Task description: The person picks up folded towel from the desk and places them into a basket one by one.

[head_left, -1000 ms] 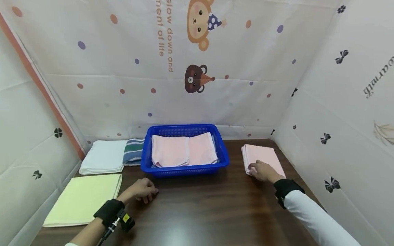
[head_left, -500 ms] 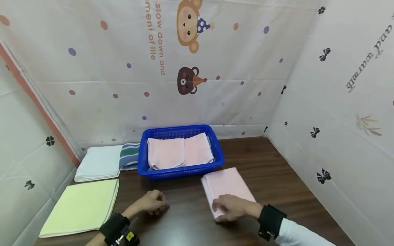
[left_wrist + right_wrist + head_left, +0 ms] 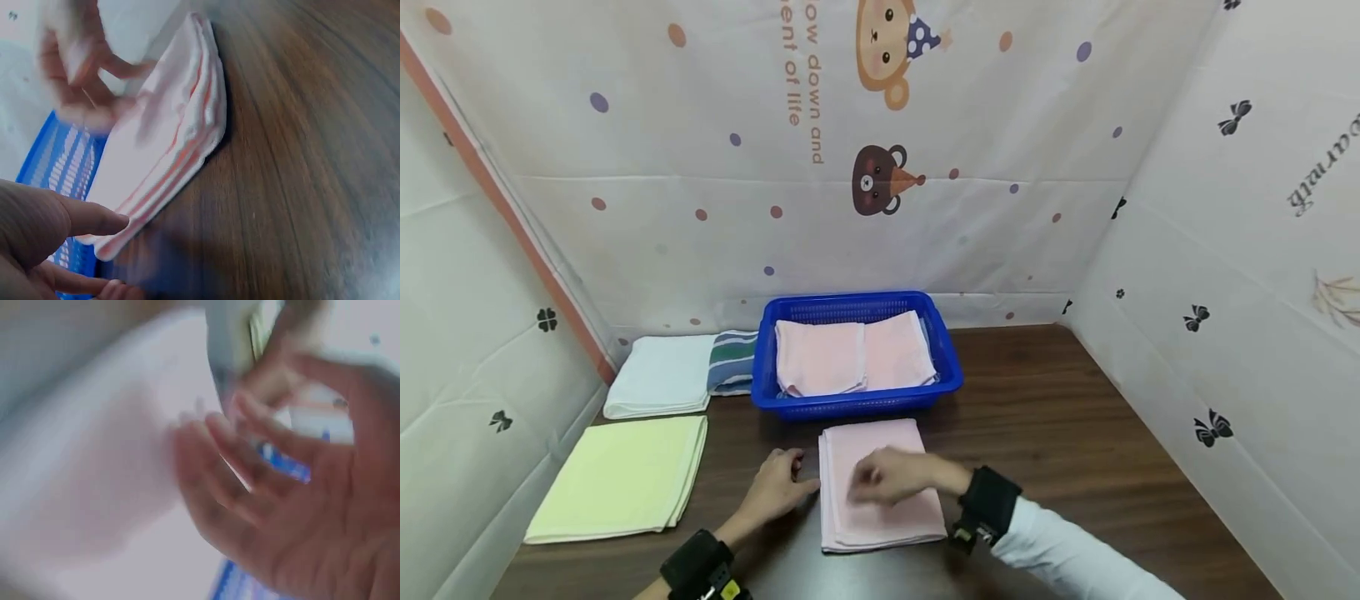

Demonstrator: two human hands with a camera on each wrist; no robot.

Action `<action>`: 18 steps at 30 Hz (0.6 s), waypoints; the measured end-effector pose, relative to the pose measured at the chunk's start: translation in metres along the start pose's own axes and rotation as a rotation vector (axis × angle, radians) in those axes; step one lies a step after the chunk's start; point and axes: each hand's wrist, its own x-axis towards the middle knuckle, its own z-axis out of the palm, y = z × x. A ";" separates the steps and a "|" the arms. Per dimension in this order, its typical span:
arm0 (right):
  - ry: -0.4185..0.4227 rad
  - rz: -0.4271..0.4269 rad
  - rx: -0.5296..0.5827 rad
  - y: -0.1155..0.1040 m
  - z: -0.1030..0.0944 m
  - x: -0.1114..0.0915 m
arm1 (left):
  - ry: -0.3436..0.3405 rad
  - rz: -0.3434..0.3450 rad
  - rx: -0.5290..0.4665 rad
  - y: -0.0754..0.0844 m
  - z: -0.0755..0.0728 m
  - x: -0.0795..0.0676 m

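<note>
A folded pink towel (image 3: 880, 525) lies on the table in front of the blue basket, its layered edges showing in the left wrist view. My left hand (image 3: 777, 485) is beside the towel's left edge, thumb and fingers spread apart, one fingertip right at that edge. Over the middle of the towel is my right hand (image 3: 887, 477), blurred, its fingers loosely bent with nothing held between them. In the right wrist view the right palm (image 3: 312, 519) faces the camera, with the pink cloth behind the fingers.
The blue basket (image 3: 857, 406) holds pink folded towels (image 3: 820, 358) and stands against the back curtain. To its left lie a white folded towel (image 3: 662, 375), a striped cloth (image 3: 732, 362) and a yellow folded towel (image 3: 617, 479). Bare wooden table (image 3: 1037, 433) extends to the right.
The right hand has brought the pink towel leftward from the far right to the front of the basket and let go of it. The left hand has moved right, and its fingers have spread.
</note>
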 end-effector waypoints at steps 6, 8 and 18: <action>0.429 0.392 -0.066 0.053 -0.021 -0.026 | -0.097 -0.066 -0.154 0.001 0.001 0.002; 0.447 0.400 -0.055 0.066 -0.017 -0.030 | -0.150 -0.091 -0.196 0.005 0.003 0.004; 0.434 0.348 0.238 0.066 0.002 -0.028 | -0.289 -0.416 -0.575 0.020 0.007 0.009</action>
